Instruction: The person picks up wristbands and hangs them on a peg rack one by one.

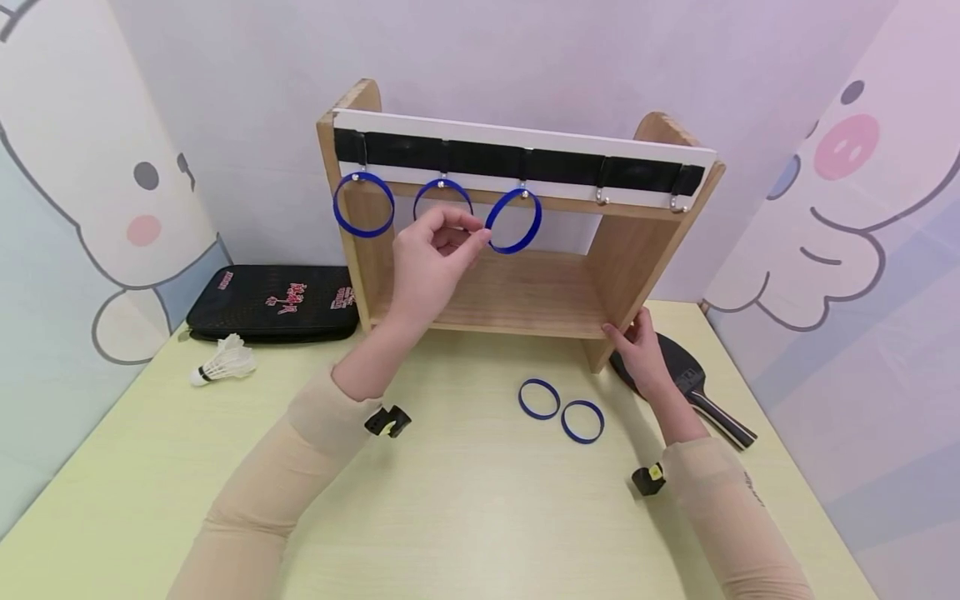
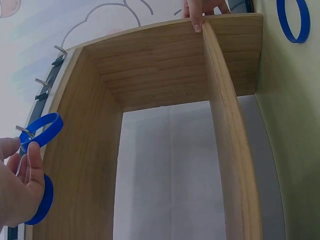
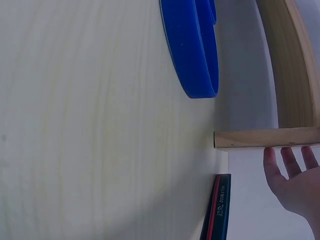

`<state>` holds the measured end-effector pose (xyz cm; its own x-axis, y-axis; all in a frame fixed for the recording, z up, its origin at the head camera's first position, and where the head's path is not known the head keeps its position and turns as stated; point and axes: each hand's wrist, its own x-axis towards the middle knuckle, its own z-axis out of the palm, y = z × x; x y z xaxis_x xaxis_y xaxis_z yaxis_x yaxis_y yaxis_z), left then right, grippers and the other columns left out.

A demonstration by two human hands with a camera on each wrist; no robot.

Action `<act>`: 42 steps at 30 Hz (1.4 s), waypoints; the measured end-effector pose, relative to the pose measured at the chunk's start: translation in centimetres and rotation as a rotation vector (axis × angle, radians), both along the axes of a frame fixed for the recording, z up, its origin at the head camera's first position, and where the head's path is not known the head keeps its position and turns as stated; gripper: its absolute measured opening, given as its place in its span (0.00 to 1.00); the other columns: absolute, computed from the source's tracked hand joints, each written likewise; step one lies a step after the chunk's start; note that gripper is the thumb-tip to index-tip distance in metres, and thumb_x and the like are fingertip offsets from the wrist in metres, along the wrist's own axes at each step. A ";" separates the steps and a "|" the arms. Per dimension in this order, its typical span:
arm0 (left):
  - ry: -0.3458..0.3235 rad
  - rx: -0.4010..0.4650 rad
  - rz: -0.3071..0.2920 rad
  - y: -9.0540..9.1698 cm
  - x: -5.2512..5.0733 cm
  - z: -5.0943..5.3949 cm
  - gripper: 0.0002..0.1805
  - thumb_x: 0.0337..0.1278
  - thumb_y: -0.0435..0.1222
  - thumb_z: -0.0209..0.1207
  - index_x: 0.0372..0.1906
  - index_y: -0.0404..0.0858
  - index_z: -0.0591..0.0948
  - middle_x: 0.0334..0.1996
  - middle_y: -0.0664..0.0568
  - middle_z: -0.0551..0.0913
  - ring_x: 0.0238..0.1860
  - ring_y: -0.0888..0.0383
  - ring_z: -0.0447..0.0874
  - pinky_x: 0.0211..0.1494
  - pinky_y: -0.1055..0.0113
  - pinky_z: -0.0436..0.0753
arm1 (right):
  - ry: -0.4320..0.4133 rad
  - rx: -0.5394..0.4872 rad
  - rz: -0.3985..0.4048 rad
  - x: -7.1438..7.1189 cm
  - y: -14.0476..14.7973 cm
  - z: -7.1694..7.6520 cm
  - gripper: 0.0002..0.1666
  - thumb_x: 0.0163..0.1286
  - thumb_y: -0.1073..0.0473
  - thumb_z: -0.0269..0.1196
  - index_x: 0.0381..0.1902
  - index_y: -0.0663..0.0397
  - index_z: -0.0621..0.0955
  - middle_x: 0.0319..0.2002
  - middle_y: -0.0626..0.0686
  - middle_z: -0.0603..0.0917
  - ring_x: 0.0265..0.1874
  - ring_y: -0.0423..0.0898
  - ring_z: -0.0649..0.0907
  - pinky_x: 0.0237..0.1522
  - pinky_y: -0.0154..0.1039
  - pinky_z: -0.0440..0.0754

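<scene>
A blue ring (image 1: 514,221), shaped like a flat band, hangs at the third hook of a wooden rack (image 1: 517,287). My left hand (image 1: 437,258) pinches its left edge between thumb and fingertips. In the left wrist view this ring (image 2: 49,131) is looped over the hook. Two more rings hang to the left: one ring (image 1: 364,205) on the first hook, another ring (image 1: 443,185) on the second, partly behind my hand. With thumb in front and fingers on the outer side, my right hand (image 1: 643,354) grips the rack's lower right side panel (image 3: 265,138).
Two blue rings lie on the table, a left ring (image 1: 539,399) and a right ring (image 1: 582,422). Bare hooks (image 1: 602,198) are at the rack's right. A table tennis bat (image 1: 686,375) lies beside my right hand. A black case (image 1: 277,304) and shuttlecock (image 1: 225,362) lie left.
</scene>
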<state>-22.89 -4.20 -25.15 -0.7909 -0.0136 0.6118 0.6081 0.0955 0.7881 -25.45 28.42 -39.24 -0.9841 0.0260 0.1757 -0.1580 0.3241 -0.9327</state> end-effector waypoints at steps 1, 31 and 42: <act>0.006 -0.013 0.007 -0.1 -0.2 -0.3 0.12 0.54 0.36 0.65 0.39 0.32 0.80 0.35 0.45 0.83 0.31 0.52 0.82 0.35 0.73 0.81 | -0.001 0.002 -0.001 0.0 0.0 0.0 0.36 0.69 0.58 0.58 0.68 0.54 0.53 0.65 0.59 0.62 0.62 0.54 0.68 0.63 0.52 0.69; -0.074 -0.631 -0.235 2.0 0.1 -9.6 0.16 0.50 0.36 0.68 0.45 0.37 0.82 0.41 0.51 0.83 0.40 0.56 0.80 0.38 0.69 0.81 | -0.004 -0.005 0.003 0.0 0.0 0.0 0.37 0.69 0.58 0.58 0.69 0.56 0.52 0.67 0.60 0.61 0.64 0.55 0.66 0.64 0.53 0.66; -0.092 -0.824 -0.455 3.0 -1.5 -14.5 0.22 0.51 0.35 0.67 0.53 0.36 0.78 0.45 0.45 0.81 0.48 0.50 0.78 0.53 0.56 0.78 | -0.008 -0.017 0.007 0.0 0.0 0.0 0.38 0.69 0.58 0.58 0.69 0.56 0.52 0.67 0.61 0.60 0.65 0.57 0.65 0.65 0.56 0.64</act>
